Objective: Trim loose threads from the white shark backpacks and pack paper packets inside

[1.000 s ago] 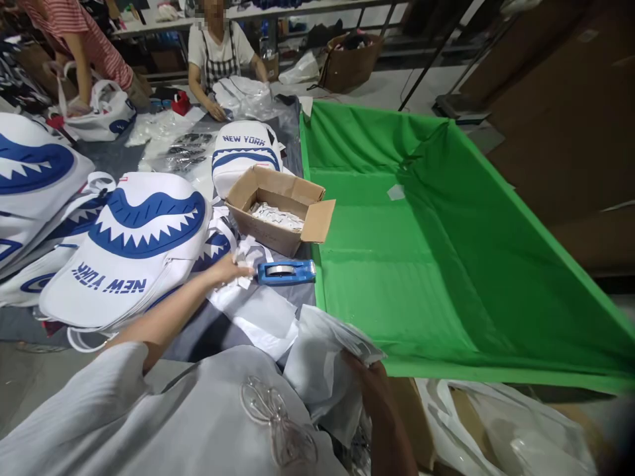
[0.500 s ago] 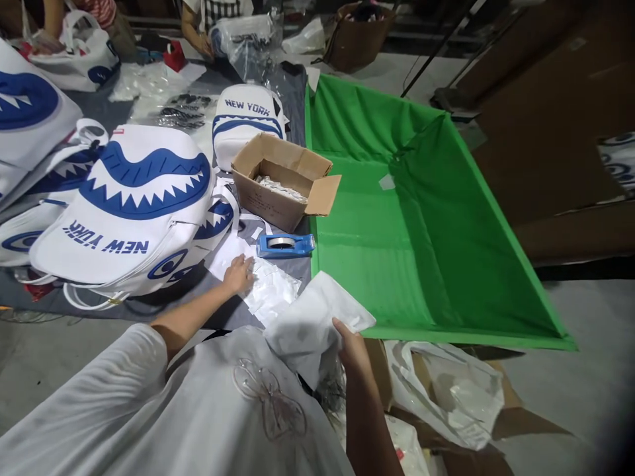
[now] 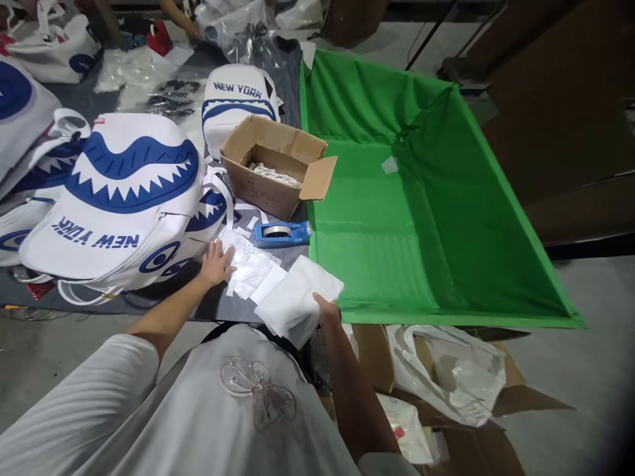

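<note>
Head view. Folded white packet (image 3: 300, 297): soft, matte, creased, layered, with an uneven lower edge and one corner toward the green bin (image 3: 367, 225). Material cannot be told for certain. Position: at the near edge of the grey table (image 3: 218, 309), in front of the person's body; its left side meets, and seems to overlap, the white papers (image 3: 247, 266). These lie flat in a loose, overlapping spread, a few narrow strips among them.

Right hand (image 3: 328, 311): pinching the packet's right side, thumb on top; the fingers beneath are hidden. Left hand (image 3: 217, 264): spread, palm down, fingertips at the left margin of the papers, pinching nothing visible. Blue tape dispenser (image 3: 284, 233) just beyond the papers, cardboard box (image 3: 262, 192) behind it, white backpack (image 3: 136, 172) to the left.

Compared with 0.5 s ago: packet more compact, drawn up from in front of the shirt and less far over the bin's rim. Left hand has shifted leftward, farther from the dispenser. At 1.0 s ago it held a crumpled bunch of white pieces beside the dispenser; the papers now lie flat. Box and dispenser keep their places relative to each other.
</note>
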Tool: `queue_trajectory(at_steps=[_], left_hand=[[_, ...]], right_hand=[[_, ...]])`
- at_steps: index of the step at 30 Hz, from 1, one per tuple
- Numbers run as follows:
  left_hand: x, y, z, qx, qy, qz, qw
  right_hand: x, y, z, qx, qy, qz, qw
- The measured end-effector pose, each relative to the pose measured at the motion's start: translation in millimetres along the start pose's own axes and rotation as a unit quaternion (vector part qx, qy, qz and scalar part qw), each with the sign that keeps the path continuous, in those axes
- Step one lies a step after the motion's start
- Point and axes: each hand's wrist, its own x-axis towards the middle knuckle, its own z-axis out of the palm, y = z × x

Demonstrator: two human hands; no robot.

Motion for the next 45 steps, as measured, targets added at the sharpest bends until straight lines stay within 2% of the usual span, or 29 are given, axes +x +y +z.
queue_trajectory(at_steps=[2, 4, 7, 10, 12, 15, 17, 19, 22, 23, 24, 26, 29, 30, 32, 37, 41, 45], left_hand=[[-10.0, 19.3, 10.7, 0.001, 0.010, 0.042, 0.999], [-20.8, 44.0, 24.4, -0.011, -0.012, 0.107, 0.994], [-36.2, 79.9, 43.3, -0.027, -0.029, 0.209, 0.977], [-46.9, 101.9, 52.5, -0.047, -0.012, 0.237, 0.970], [-49.9, 104.9, 51.4, -0.080, 0.016, 0.232, 0.969], [-45.5, 97.3, 38.0, -0.130, 0.080, 0.227, 0.962], [-34.5, 90.8, 20.0, -0.150, 0.121, 0.209, 0.959], [-17.0, 86.9, -5.3, -0.182, 0.187, 0.173, 0.950], [15.4, 86.7, -49.3, -0.235, 0.312, 0.116, 0.913], [25.6, 88.0, -62.4, -0.240, 0.334, 0.105, 0.905], [34.7, 90.0, -73.4, -0.233, 0.333, 0.104, 0.908], [49.3, 96.4, -86.9, -0.186, 0.273, 0.126, 0.936], [66.5, 110.3, -88.6, -0.065, 0.124, 0.160, 0.977], [72.4, 114.6, -87.0, -0.032, 0.092, 0.160, 0.982], [85.4, 119.9, -85.5, 0.006, 0.060, 0.160, 0.985], [123.4, 107.3, -98.5, 0.015, 0.073, 0.185, 0.980], [157.4, 90.0, -110.5, 0.019, 0.109, 0.182, 0.977], [186.0, 80.7, -119.8, 0.017, 0.118, 0.166, 0.979]], right_hand=[[15.8, 8.3, 4.4, 0.057, 0.049, 0.034, 0.997], [28.5, 13.5, 5.8, 0.096, 0.085, 0.058, 0.990], [40.3, 17.0, 6.1, 0.122, 0.104, 0.071, 0.984], [43.8, 17.8, 7.2, 0.130, 0.095, 0.068, 0.985], [43.3, 17.0, 8.1, 0.129, 0.088, 0.062, 0.986], [42.3, 12.4, 9.2, 0.112, 0.081, 0.054, 0.989], [43.2, 6.8, 10.3, 0.092, 0.072, 0.043, 0.992], [46.6, -0.3, 13.1, 0.070, 0.055, 0.025, 0.996], [56.6, -10.5, 21.8, 0.035, 0.025, -0.003, 0.999], [60.7, -13.3, 25.6, 0.024, 0.014, -0.010, 1.000], [64.7, -15.4, 29.6, 0.013, 0.005, -0.016, 1.000], [71.6, -18.0, 36.3, -0.010, -0.008, -0.023, 1.000], [76.5, -18.1, 38.5, -0.045, -0.014, -0.023, 0.999], [76.8, -17.7, 36.8, -0.055, -0.016, -0.023, 0.998], [77.3, -17.7, 31.6, -0.072, -0.025, -0.029, 0.997], [91.3, -32.4, 29.4, -0.090, -0.085, -0.058, 0.991], [112.5, -55.7, 47.8, -0.106, -0.141, -0.079, 0.981], [129.8, -76.9, 68.5, -0.143, -0.149, -0.102, 0.973]])
